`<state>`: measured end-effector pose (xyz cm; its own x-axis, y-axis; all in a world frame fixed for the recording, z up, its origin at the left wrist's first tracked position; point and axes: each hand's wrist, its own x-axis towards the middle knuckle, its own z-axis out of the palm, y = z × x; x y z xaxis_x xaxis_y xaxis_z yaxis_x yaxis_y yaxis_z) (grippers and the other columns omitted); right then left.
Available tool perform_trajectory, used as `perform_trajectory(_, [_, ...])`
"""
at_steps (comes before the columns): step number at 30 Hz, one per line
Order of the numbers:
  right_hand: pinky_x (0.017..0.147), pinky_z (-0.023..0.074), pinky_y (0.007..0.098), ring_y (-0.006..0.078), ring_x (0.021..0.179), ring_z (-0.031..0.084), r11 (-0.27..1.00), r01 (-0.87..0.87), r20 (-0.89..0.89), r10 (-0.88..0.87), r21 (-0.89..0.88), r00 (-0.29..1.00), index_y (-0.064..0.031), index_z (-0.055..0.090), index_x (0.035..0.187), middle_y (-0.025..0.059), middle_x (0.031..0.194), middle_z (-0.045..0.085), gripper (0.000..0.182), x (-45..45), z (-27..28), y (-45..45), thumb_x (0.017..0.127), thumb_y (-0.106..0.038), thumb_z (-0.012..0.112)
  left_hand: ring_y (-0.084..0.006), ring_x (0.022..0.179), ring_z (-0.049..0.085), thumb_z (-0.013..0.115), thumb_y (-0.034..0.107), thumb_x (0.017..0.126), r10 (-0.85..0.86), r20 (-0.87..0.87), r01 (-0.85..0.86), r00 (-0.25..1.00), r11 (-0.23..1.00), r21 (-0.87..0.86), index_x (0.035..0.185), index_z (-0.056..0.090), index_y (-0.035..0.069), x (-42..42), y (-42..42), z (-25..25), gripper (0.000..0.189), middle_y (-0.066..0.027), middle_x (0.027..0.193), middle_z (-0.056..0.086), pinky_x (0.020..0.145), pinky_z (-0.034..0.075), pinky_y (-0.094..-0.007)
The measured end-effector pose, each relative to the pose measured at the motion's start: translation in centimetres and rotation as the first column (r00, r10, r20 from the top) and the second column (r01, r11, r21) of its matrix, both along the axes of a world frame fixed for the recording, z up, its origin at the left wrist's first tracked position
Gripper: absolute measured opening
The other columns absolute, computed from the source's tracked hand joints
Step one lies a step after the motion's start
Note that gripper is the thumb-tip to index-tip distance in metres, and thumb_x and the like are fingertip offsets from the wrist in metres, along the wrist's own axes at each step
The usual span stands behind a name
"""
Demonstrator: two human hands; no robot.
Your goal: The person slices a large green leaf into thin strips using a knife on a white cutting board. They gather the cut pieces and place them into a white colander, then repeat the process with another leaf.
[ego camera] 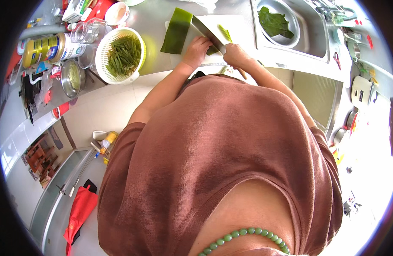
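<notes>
My right hand (237,56) is closed around the handle of a kitchen knife (212,35) with a broad blade. The blade slants up and left over a white cutting board (212,20). Close to the blade's left side, my left hand (197,51) rests with bent fingers on a small dark green piece (212,50), mostly hidden by the fingers and knife. A large, glossy green sheet (177,32), perhaps kelp, lies left of the knife. Narrow light green strips (225,33) lie right of the blade.
A white colander (101,48) of green strips stands left on the steel counter (154,19). Jars (43,51) and a metal bowl (66,75) crowd the far left. In the sink (314,35) at right, a metal basin (295,33) contains dark green leaves (274,22). Scissors (337,60) lie beyond.
</notes>
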<state>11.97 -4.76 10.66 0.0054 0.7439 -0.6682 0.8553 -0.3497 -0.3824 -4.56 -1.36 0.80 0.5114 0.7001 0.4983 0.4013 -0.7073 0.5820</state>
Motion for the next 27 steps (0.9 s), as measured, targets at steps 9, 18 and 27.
perform_trajectory(9, [0.069,0.0542,0.0445,0.0376,0.068,0.068,0.996,-0.061,0.019,0.062,-0.066,0.998,0.0086,0.064,0.088,0.0304,0.083,0.065,0.025,3.0,1.6,-3.7,0.078,-0.005,0.045,-0.0241,0.091,0.059,0.063,0.005,0.075,0.036,-0.063,-0.033,0.997,0.998,0.052,0.087,0.068,0.008,-0.2,-0.1,-0.5,0.013,-0.0035,0.093,0.065,0.077,0.049,-0.0367])
perform_trajectory(18, [0.079,0.0522,0.0418,0.0344,0.092,0.066,0.927,-0.369,0.235,0.345,0.065,0.909,-0.0011,0.069,0.088,0.0255,0.091,0.067,0.019,4.0,-0.7,-6.0,0.083,-0.012,0.054,-0.0255,0.093,0.060,0.066,0.003,0.074,0.052,-0.078,-0.050,0.996,0.998,0.036,0.087,0.068,0.006,-0.3,-0.3,0.1,0.013,-0.0066,0.095,0.066,0.084,0.049,-0.0363])
perform_trajectory(27, [0.052,0.0548,0.0394,0.0280,0.052,0.065,1.000,0.011,-0.022,-0.011,0.022,1.000,0.0093,0.064,0.070,0.0241,0.065,0.064,0.021,-0.3,0.0,-0.1,0.078,-0.001,0.048,-0.0275,0.092,0.058,0.067,0.002,0.074,0.041,-0.045,-0.041,0.998,0.999,-0.001,0.088,0.067,0.006,-0.3,-0.1,0.1,0.015,-0.0073,0.096,0.065,0.084,0.049,-0.0359])
